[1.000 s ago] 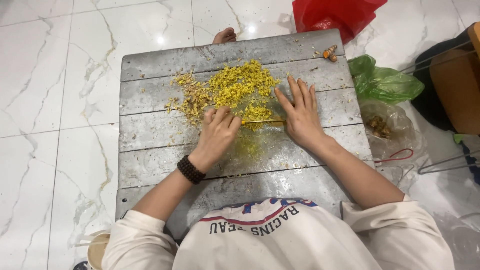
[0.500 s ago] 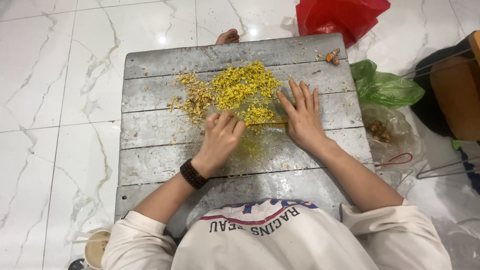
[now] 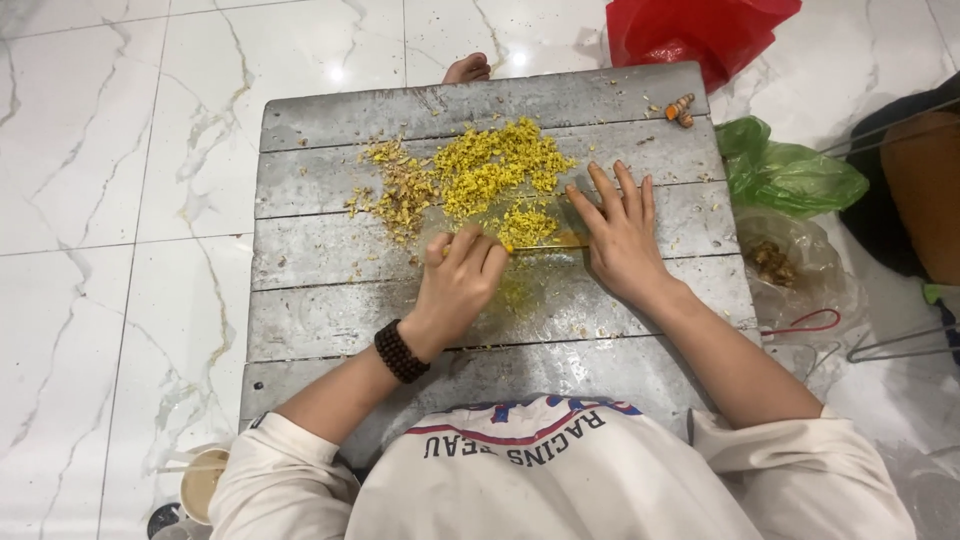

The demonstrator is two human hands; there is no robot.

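— What did the left hand (image 3: 462, 280) have?

— It was curled shut on a knife (image 3: 535, 246); the blade lay flat on the grey wooden board (image 3: 330, 280), just below the heap of chopped yellow bits (image 3: 495, 170).

— And the right hand (image 3: 622, 240)?

— It lay flat, fingers spread, pressing the blade's far end; a small whole root (image 3: 680, 108) sat near the board's far corner.

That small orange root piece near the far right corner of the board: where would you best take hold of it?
Pinch the orange root piece across its narrow middle, coming down from above. It lies flat and alone on the grey board, clear of the yellow chopped pile, so both long sides look free. It is knobbly, so the ends would probably slip.
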